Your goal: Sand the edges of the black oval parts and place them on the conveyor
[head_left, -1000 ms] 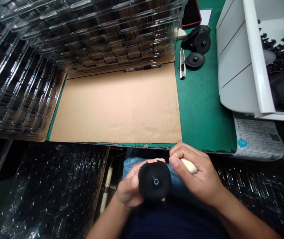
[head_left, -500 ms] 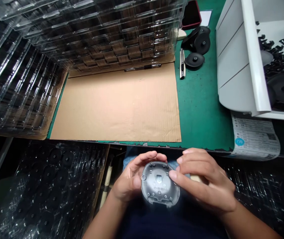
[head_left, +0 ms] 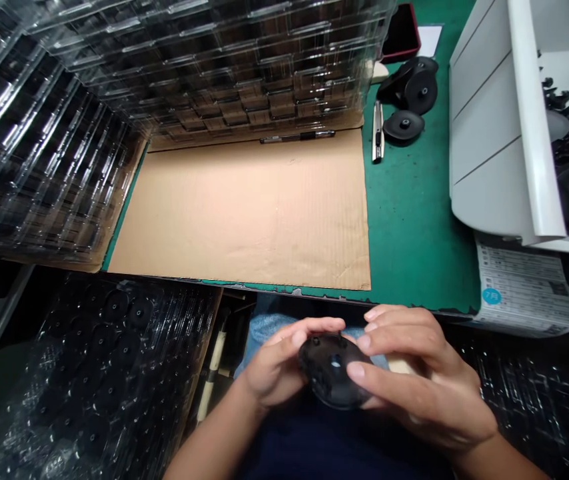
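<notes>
In the head view, a rounded black plastic cover (head_left: 332,387) is held above my lap, below the table's front edge. Its dark face is tilted up, with a small bright spot near the middle. My left hand (head_left: 279,367) is closed round its left side, fingers along the far rim. My right hand (head_left: 424,373) grips the right side, its thumb pressed on the face. A pale beige object (head_left: 400,364) shows between the right palm and fingers; its kind is hidden.
Stacked clear plastic trays (head_left: 244,73) stand behind a cardboard sheet (head_left: 244,220) with a black pen (head_left: 297,137). A utility knife (head_left: 377,132) and black round parts (head_left: 403,125) lie on the green table. A white bin (head_left: 489,147) stands right; trays of black parts (head_left: 89,373) are lower left.
The cover has turned from its grey-looking, studded inner side to a dark face, both hands still on it. The view has shifted slightly, so the table things appear farther right.
</notes>
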A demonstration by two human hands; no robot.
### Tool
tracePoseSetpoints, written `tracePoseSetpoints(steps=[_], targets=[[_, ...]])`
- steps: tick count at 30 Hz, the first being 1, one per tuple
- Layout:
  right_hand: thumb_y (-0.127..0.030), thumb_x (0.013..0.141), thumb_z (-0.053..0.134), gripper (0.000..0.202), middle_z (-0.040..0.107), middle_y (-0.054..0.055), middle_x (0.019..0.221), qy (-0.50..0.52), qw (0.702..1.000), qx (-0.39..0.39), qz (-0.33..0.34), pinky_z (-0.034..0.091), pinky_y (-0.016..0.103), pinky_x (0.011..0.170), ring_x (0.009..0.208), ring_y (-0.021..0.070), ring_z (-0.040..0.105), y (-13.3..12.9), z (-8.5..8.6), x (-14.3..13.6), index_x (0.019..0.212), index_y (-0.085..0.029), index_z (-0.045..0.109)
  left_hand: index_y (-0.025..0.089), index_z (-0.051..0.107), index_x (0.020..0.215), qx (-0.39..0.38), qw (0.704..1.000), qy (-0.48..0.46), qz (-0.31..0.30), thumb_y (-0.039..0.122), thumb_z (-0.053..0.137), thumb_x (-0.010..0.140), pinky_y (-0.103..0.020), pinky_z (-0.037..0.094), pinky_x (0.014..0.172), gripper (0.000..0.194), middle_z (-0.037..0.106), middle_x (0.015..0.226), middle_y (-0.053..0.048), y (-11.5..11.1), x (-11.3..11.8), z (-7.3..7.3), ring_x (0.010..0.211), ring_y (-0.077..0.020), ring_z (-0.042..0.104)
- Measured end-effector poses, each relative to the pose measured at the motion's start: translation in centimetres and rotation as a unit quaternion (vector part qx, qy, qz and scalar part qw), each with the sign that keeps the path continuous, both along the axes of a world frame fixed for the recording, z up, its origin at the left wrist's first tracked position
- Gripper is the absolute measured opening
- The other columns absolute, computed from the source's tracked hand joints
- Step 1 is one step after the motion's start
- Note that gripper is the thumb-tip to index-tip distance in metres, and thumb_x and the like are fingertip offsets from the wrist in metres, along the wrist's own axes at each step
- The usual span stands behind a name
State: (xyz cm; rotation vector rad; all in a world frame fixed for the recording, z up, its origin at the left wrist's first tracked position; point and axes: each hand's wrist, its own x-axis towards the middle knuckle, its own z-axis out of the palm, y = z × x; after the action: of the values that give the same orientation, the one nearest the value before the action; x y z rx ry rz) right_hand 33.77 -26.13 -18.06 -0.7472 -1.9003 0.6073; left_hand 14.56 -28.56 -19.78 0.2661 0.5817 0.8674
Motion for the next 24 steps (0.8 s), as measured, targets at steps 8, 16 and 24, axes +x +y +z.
tracePoseSetpoints(steps=[8,16,24], targets=[[-0.015,0.080,0.072,0.022,0.069,0.003,0.084,-0.049,0.998,-0.020,0.014,0.057,0.042,0.084,0.087,0.0202,0.061,-0.1,0.4,0.2,0.100,-0.025,0.070,0.016,0.076,0.102,-0.058,0.997,0.040,0.007,0.039,0.064,0.086,-0.026,0.047,0.087,0.031,0.075,0.102,-0.008,0.0,0.8,-0.1,0.092,-0.0192,0.067],[-0.019,0.085,0.067,0.014,0.066,0.006,0.088,-0.034,0.999,-0.018,0.008,0.056,0.040,0.080,0.088,0.0194,0.058,0.1,0.3,0.0,0.099,-0.020,0.071,0.015,0.075,0.105,-0.049,0.997,0.061,0.002,0.038,0.058,0.090,-0.026,0.048,0.088,0.032,0.075,0.104,-0.010,-0.1,0.5,-0.6,0.097,-0.0192,0.066],[-0.017,0.081,0.071,0.020,0.064,0.004,0.089,-0.039,0.976,-0.181,-0.117,0.054,0.033,0.074,0.087,0.0167,0.061,-2.0,-0.2,5.4,0.099,-0.026,0.073,0.024,0.070,0.117,0.004,0.988,0.149,-0.033,0.036,0.055,0.091,-0.038,0.053,0.090,0.032,0.069,0.122,-0.011,0.7,0.0,-0.1,0.112,-0.0290,0.062]])
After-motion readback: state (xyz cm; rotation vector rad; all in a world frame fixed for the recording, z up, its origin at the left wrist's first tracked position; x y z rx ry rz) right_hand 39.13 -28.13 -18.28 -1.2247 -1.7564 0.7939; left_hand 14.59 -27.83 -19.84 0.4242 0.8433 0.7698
